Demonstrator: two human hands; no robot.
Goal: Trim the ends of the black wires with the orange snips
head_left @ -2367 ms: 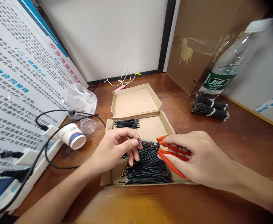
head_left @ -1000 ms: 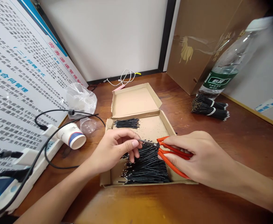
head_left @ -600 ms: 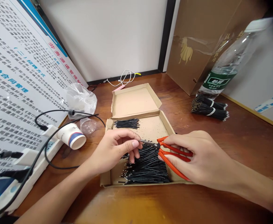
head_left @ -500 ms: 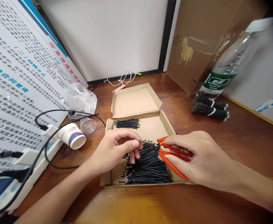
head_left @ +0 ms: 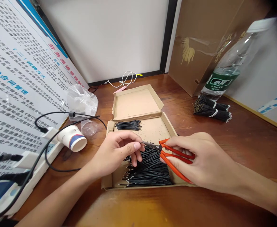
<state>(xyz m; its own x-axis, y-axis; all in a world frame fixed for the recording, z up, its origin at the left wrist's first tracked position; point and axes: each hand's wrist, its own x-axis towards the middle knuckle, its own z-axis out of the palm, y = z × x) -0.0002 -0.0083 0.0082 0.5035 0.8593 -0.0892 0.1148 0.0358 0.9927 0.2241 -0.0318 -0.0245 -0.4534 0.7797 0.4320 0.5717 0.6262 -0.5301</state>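
The 2 hands were positioned above an open cardboard box (head_left: 168, 125) on the desk (head_left: 129, 205). The right hand (head_left: 203, 160) was clamped around the orange handles of the scissors (head_left: 157, 147), which stood spread. The blades pointed left, with their tips at the fingertips of the left hand (head_left: 117, 149). The left thumb and forefinger tips were close together; whether they gripped anything could not be determined.

A loose pile of black wires (head_left: 150, 173) occupied the near part of the box, below the hands. A smaller row of wires (head_left: 128, 125) lay at the far left inside it, and dark specks were scattered on the box floor. The lid (head_left: 137, 101) was folded back on the far side.

To the right, 2 banded wire bundles (head_left: 211, 110) lay just beside a plastic bottle (head_left: 220, 78). To the left, a paper cup (head_left: 67, 137) lay on its side near a clear plastic bag (head_left: 83, 101)
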